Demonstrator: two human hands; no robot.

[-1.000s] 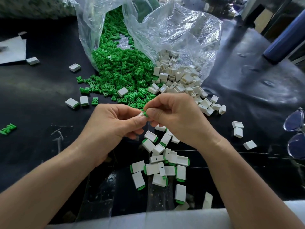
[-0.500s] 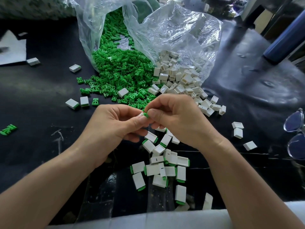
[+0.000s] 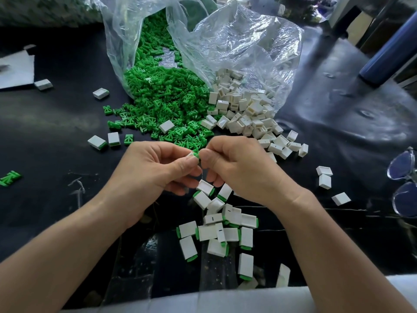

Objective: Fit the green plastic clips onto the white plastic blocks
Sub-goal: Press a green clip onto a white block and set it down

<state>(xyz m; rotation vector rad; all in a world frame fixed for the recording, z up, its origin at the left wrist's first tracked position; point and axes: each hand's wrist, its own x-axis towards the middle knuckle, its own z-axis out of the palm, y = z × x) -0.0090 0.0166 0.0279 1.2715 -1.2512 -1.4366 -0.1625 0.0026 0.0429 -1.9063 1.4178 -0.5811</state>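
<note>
My left hand point(image 3: 155, 168) pinches a small white block point(image 3: 191, 156) between thumb and fingers; most of the block is hidden. My right hand point(image 3: 234, 168) pinches a green clip point(image 3: 196, 155) against the block's end. The hands meet just in front of a heap of green clips point(image 3: 162, 98) spilling from a clear plastic bag point(image 3: 237, 41). To the right of that heap lie loose white blocks point(image 3: 246, 111). Several blocks with green ends point(image 3: 221, 231) lie in a pile below my hands.
The black table point(image 3: 56, 123) carries stray blocks at left point(image 3: 100, 93), right point(image 3: 324, 175) and a stray clip point(image 3: 10, 177). Glasses point(image 3: 404, 184) lie at the right edge, a blue cylinder point(image 3: 388, 57) at the upper right, white paper point(image 3: 15, 68) at the far left.
Both hands stay together on the block and clip, shifted slightly toward me; less of the green clip shows between the fingertips now.
</note>
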